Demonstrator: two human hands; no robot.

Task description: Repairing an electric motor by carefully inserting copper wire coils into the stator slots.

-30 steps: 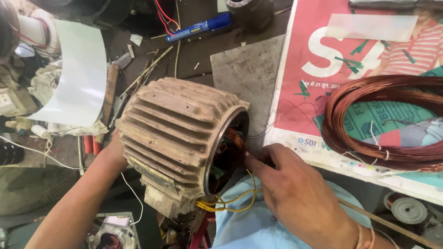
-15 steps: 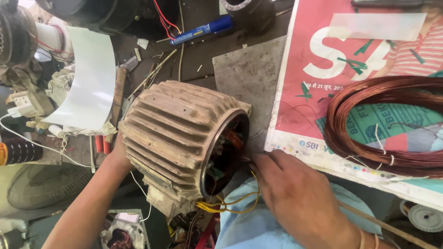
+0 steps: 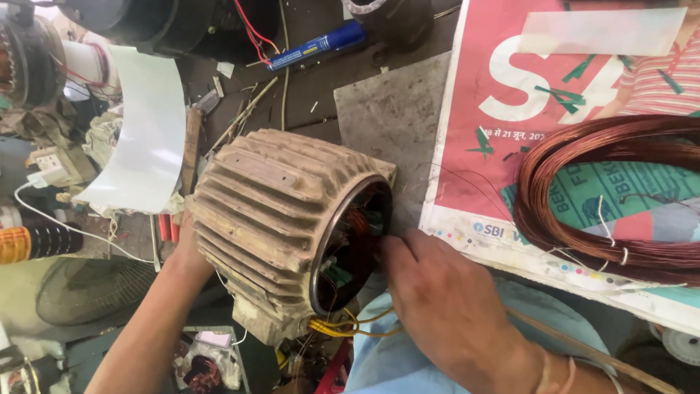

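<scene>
A dusty ribbed motor housing lies on its side in the middle of a cluttered bench, its open end facing right. Copper windings and green slot liners show inside the opening. My left hand braces the housing's closed left end from behind, mostly hidden by it. My right hand is at the open rim, with its fingertips reaching into the bore at the windings; what they grip is hidden. Yellow wires trail from the bottom of the opening.
A coil of copper wire rests on a red and white newspaper sheet at right. A grey metal plate lies behind the housing. A blue pen, a curled white sheet and motor parts crowd the left.
The view has drifted so the housing sits a little more to the right and lower. My right hand's fingers stay at the open rim; my left hand still braces the housing.
</scene>
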